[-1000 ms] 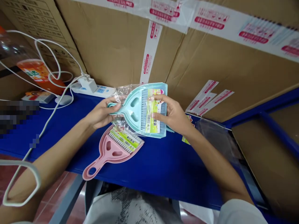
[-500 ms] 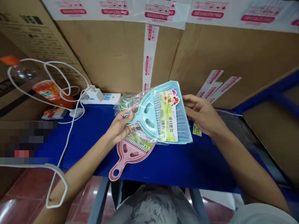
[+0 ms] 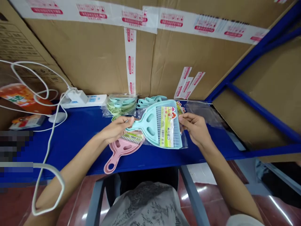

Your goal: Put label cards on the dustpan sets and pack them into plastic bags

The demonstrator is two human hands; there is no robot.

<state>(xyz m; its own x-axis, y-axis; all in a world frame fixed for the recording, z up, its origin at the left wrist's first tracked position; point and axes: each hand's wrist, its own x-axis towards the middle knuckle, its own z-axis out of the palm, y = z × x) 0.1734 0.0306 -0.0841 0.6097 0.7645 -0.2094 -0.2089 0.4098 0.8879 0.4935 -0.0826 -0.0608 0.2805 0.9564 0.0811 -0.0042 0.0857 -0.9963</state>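
A light blue dustpan-and-brush set (image 3: 150,121) with a printed label is held level above the blue table. My left hand (image 3: 117,128) is closed on its handle, thumb on top. My right hand (image 3: 194,127) pinches the right edge of the set, near the brush bristles. A clear plastic wrapper shows around and under the set. Below and left of it, a pink dustpan-and-brush set (image 3: 119,147) lies on the table (image 3: 150,161), its upper part partly hidden.
Wrapped green and blue sets (image 3: 121,105) and blue handles (image 3: 150,101) lie by the cardboard wall (image 3: 94,56). At the left are a power strip (image 3: 95,100), white cables, a bottle (image 3: 25,97) and a small box (image 3: 27,121). Clear bags (image 3: 204,114) lie at the right.
The view has shifted to the right. The light blue set is lower, nearer the table, and more blue handles show behind it. My right hand now grips its right edge.
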